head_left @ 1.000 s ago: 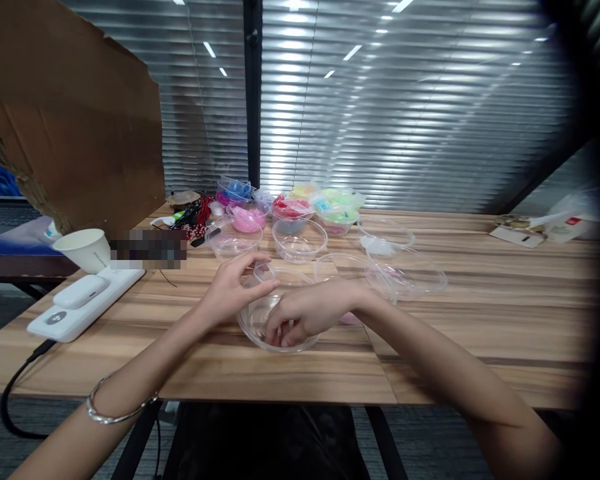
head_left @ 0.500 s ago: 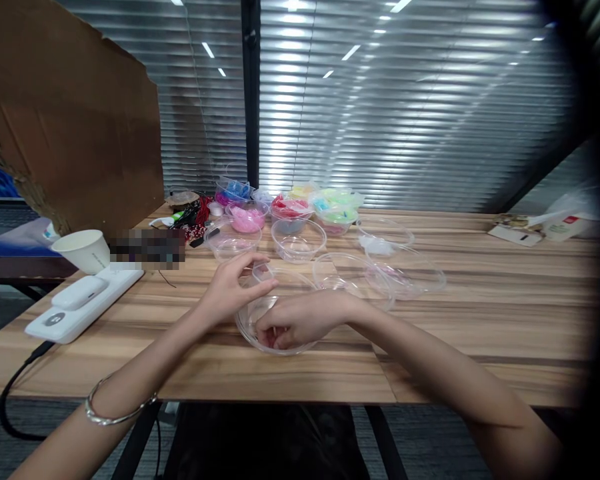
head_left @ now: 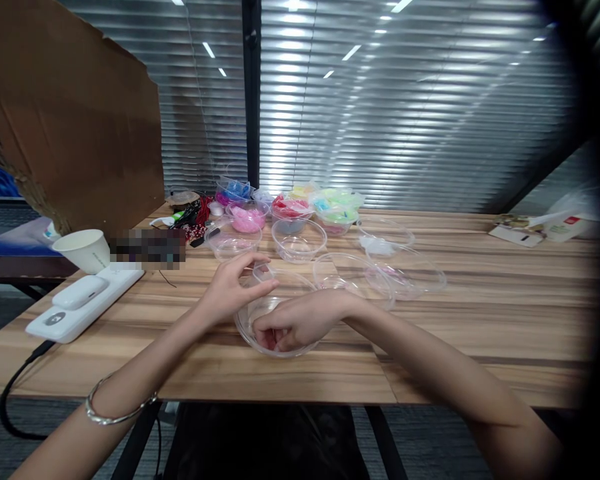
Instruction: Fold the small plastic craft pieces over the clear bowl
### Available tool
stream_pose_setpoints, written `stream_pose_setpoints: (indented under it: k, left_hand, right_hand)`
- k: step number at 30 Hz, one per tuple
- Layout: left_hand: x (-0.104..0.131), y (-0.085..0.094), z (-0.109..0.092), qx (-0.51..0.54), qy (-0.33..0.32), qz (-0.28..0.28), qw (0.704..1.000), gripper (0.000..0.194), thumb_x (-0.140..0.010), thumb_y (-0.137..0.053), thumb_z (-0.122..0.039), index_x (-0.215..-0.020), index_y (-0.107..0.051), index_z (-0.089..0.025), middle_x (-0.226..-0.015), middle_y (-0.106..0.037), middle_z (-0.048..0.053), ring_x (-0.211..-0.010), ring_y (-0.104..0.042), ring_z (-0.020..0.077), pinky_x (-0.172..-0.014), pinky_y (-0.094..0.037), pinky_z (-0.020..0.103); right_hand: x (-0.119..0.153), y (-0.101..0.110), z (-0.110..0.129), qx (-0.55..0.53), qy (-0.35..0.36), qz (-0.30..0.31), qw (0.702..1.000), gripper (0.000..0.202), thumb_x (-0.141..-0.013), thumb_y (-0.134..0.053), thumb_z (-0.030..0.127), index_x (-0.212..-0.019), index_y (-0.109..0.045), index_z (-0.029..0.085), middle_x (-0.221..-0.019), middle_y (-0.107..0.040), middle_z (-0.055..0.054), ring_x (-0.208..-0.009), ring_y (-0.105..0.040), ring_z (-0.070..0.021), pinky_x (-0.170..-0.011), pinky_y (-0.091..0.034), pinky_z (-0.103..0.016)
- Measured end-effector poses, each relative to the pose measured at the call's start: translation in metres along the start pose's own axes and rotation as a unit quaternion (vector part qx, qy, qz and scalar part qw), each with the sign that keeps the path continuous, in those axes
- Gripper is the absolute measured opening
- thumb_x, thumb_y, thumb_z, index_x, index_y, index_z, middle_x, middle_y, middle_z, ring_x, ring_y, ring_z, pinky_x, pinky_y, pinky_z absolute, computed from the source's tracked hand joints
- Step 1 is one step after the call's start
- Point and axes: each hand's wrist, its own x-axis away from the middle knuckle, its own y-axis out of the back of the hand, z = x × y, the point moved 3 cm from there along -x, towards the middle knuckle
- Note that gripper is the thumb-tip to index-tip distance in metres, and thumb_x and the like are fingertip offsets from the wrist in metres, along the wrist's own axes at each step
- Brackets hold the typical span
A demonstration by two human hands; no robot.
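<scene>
Near the table's front edge stands a clear round plastic bowl [head_left: 293,288]. My right hand [head_left: 297,321] reaches into it, fingers curled together near the bottom; what they pinch, if anything, is too small to make out. At the bowl's left rim, my left hand [head_left: 235,287] has thumb and fingers around a small clear plastic container [head_left: 263,272]. Behind the hands are two more clear bowls, a left one [head_left: 233,241] and a middle one [head_left: 299,241]. To the right sit a clear bowl [head_left: 350,277] and another with pinkish content [head_left: 405,275].
Bowls of pink [head_left: 247,219], red [head_left: 290,207] and green [head_left: 337,208] material stand at the back. On the left are a paper cup [head_left: 84,251], a white power strip [head_left: 87,300] and a cardboard sheet [head_left: 75,127]. A white package [head_left: 565,227] lies far right.
My right hand has shifted very slightly left within the bowl, its fingers still curled. My left hand looks unchanged.
</scene>
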Motion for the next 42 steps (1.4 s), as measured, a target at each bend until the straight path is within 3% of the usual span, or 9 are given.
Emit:
stream_pose_setpoints:
  k: [18,30,42]
  left_hand:
    - [0.0001,0.0015,-0.0028,-0.029,-0.004,0.004,1.000,0.041,-0.078,-0.070,-0.044,-0.110,-0.061,-0.020,-0.113,-0.066,0.009,-0.100,-0.063,0.0214,-0.085,-0.054,0.036]
    - [-0.0003,0.0006,-0.0024,-0.024,-0.007,0.004,1.000,0.041,-0.078,-0.071,-0.043,-0.110,-0.061,-0.020,-0.113,-0.065,0.009,-0.099,-0.063,0.0216,-0.086,-0.054,0.037]
    - [-0.0029,0.0003,-0.0004,0.082,0.037,0.032,0.995,0.041,-0.074,-0.076,-0.038,-0.107,-0.062,-0.018,-0.114,-0.064,0.009,-0.105,-0.061,0.0226,-0.095,-0.048,0.041]
  right_hand:
    - [0.0004,0.0026,-0.0065,-0.056,0.002,-0.005,0.998,0.013,-0.082,-0.053,0.003,-0.088,-0.058,0.014,-0.088,-0.060,0.001,-0.080,-0.055,-0.0097,-0.071,-0.040,-0.020]
    - [-0.0007,0.0013,-0.0069,-0.042,-0.003,-0.012,0.999,0.008,-0.083,-0.056,0.008,-0.087,-0.056,0.015,-0.084,-0.058,0.002,-0.074,-0.052,-0.0081,-0.065,-0.038,-0.019]
    - [0.0012,-0.0018,-0.0043,0.023,0.010,-0.042,0.999,0.013,-0.079,-0.050,0.005,-0.076,-0.049,0.017,-0.078,-0.055,0.003,-0.069,-0.047,-0.0090,-0.059,-0.033,-0.022]
